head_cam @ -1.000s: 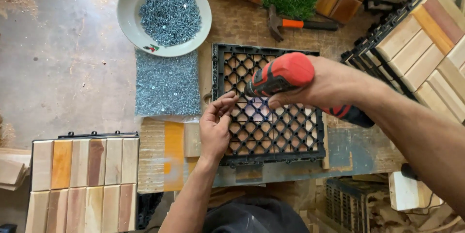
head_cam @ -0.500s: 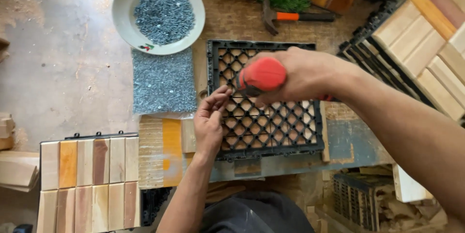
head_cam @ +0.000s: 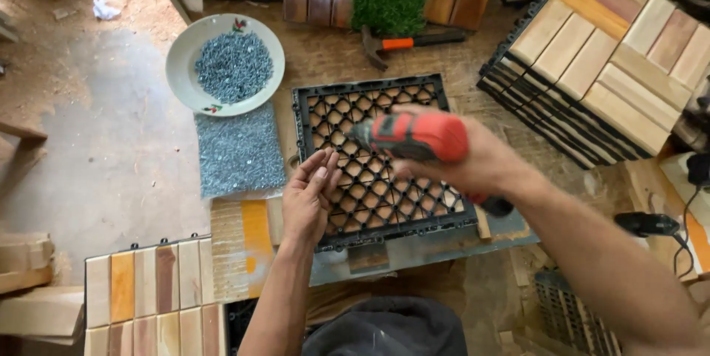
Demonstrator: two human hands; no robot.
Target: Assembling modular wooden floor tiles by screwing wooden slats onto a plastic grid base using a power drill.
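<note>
Seen from above, at the floor's left edge, a white plate (head_cam: 179,68) heaped with small grey screws (head_cam: 234,65) sits above a loose flat patch of more screws (head_cam: 238,150), and a finished wooden-slat tile (head_cam: 151,293) lies at the lower left corner; in the middle, the left hand (head_cam: 309,197) rests open, fingers together, on the left edge of a black plastic grid tile (head_cam: 384,160), holding nothing I can make out. The right hand (head_cam: 473,160) is closed around a red cordless screwdriver (head_cam: 414,136) above the grid; the grid looks light and stiff, best held by its rim; stacked slat tiles (head_cam: 599,53) fill the right corner.
</note>
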